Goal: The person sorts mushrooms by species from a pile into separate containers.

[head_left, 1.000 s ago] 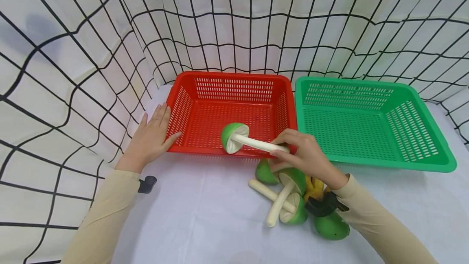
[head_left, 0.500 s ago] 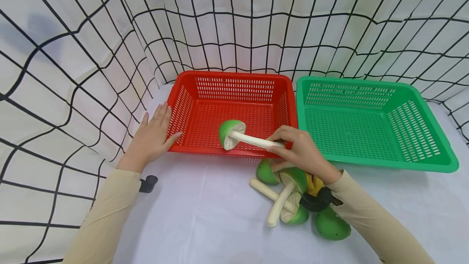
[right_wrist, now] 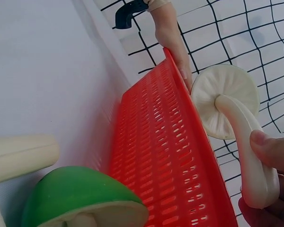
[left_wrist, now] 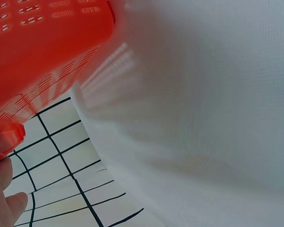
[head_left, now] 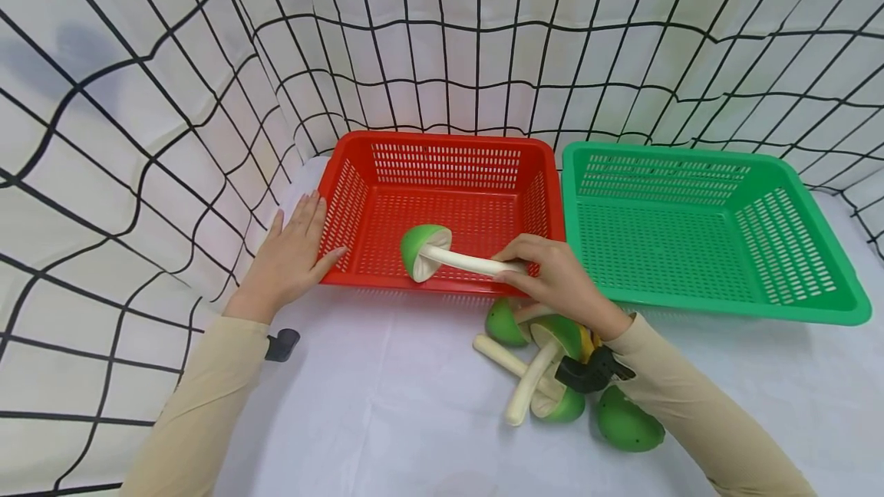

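My right hand (head_left: pixel 552 274) pinches the end of a toy mushroom's white stem, thumb on one side and fingers on the other. This mushroom (head_left: pixel 426 250) has a green cap, pointing left over the front part of the red basket (head_left: pixel 442 283). In the right wrist view the mushroom (right_wrist: pixel 227 101) is at the basket's rim level, its pale underside showing. With fingers straight, my left hand (head_left: pixel 286 255) rests against the left rim of the red basket. Below my right hand, several more green-capped mushrooms (head_left: pixel 528 382) lie in a pile on the white cloth.
A green basket (head_left: pixel 704 310) stands to the right of the red one. Beside the pile lies a green mango-like fruit (head_left: pixel 627 420), with something yellow (head_left: pixel 588 343) partly hidden by the wrist camera. A black grid on white cloth (head_left: pixel 442 37) rises behind and at left.
My right hand has moved a little to the left with the mushroom, whose cap now lies further left over the red basket. My left hand has stayed at the rim.
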The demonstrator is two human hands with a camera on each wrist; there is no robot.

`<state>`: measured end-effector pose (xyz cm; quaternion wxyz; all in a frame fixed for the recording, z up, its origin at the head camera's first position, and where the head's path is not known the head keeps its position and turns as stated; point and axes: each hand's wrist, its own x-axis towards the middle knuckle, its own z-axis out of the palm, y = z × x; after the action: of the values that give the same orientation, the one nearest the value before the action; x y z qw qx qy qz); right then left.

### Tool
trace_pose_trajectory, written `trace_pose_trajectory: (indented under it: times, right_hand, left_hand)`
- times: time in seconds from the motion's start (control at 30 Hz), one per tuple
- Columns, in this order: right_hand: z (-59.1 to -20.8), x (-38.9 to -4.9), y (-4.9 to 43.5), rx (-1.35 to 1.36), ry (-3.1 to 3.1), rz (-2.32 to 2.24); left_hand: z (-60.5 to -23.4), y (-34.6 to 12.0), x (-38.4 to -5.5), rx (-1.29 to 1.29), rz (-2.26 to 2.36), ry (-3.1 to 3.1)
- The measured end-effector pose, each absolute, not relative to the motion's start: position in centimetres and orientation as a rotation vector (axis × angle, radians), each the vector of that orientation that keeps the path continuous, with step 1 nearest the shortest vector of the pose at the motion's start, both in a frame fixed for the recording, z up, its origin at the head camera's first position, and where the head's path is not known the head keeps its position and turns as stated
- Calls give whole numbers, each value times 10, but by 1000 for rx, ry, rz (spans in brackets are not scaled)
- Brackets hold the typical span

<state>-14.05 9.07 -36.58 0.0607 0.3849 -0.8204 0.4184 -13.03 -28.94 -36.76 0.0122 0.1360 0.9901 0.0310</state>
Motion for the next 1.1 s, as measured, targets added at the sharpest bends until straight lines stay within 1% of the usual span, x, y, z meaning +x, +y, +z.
trace_pose_trajectory:
  times: [0.73,1.1]
  right_hand:
    - [-364,-147,71,1040,-2622,1237]
    - [-367,-149,70,1053,-2675,1186]
  left_hand:
    - [-367,-287,-132,426,116,3090]
    - [-369,-288,-132,420,125,3091]
